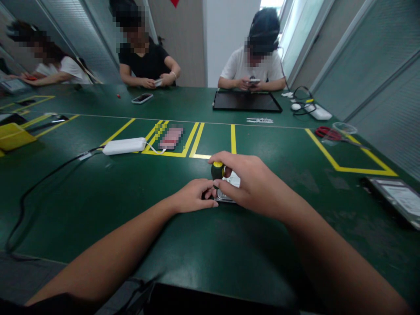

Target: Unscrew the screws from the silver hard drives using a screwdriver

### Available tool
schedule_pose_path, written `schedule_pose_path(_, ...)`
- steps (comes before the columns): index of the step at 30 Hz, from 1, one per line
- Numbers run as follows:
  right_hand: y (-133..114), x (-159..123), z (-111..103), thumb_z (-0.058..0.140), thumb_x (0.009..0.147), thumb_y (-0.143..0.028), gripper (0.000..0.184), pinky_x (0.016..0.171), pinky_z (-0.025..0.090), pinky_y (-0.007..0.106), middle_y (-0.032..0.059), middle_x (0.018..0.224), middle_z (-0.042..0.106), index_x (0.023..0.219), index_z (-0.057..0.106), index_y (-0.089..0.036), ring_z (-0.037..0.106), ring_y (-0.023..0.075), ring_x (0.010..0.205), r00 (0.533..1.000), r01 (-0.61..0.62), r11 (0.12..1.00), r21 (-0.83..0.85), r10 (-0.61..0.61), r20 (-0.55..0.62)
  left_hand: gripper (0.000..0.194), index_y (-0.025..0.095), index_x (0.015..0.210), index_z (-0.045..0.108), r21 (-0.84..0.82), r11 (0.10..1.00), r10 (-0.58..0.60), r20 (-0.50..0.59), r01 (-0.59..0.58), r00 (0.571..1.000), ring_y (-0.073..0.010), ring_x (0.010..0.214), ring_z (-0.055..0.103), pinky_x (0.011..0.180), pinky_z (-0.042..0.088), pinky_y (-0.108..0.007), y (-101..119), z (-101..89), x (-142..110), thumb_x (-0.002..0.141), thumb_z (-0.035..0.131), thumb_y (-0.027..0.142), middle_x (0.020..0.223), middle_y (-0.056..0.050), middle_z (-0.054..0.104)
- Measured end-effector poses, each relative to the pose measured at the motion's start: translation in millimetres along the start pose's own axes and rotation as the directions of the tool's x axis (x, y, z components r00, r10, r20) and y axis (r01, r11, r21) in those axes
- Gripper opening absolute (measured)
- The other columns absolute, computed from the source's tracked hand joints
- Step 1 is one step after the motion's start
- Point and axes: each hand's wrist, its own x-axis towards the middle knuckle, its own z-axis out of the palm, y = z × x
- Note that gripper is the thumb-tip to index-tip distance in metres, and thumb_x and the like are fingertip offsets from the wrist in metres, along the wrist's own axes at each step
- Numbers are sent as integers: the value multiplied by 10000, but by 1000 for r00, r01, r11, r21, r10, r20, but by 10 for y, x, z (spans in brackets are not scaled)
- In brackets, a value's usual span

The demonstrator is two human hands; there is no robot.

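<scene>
In front of me a small silver hard drive (224, 197) lies flat on the green table, partly covered by my hands. My right hand (254, 181) grips a short screwdriver (217, 171) with a black and yellow handle, held upright over the drive's left side. The screwdriver's tip is hidden, so I cannot tell whether it sits in a screw. At the drive's left edge, my left hand (194, 196) steadies it with thumb and fingers.
A larger hard drive (398, 197) lies at the right edge. Ahead are a white power strip (124, 146), a blurred pink phone (171, 138), and yellow tape outlines. A black panel (246, 101) and red cable (328, 133) lie farther off. Several people sit across the table.
</scene>
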Motion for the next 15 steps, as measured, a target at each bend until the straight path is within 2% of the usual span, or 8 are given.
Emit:
schedule_pose_path(5, -10, 30, -6, 564, 924, -282, 277, 810, 403, 277, 68, 1019, 680, 1145, 643, -135, 576, 161, 866, 997, 13, 1000, -13, -14, -77, 265, 169, 784, 536, -6, 1000, -8, -9, 8, 1000, -110, 628, 471, 611, 341, -239, 2, 4, -1, 817, 699, 375, 689, 44, 510)
schedule_pose_path(15, 7, 40, 31, 604, 897, -290, 227, 740, 364, 260, 46, 918, 656, 1060, 649, -138, 534, 145, 785, 996, -2, 1000, -26, -1, -94, 255, 164, 766, 549, -39, 999, -21, 0, 21, 1000, -103, 614, 474, 597, 353, -234, 27, -3, -5, 833, 683, 370, 676, 45, 507)
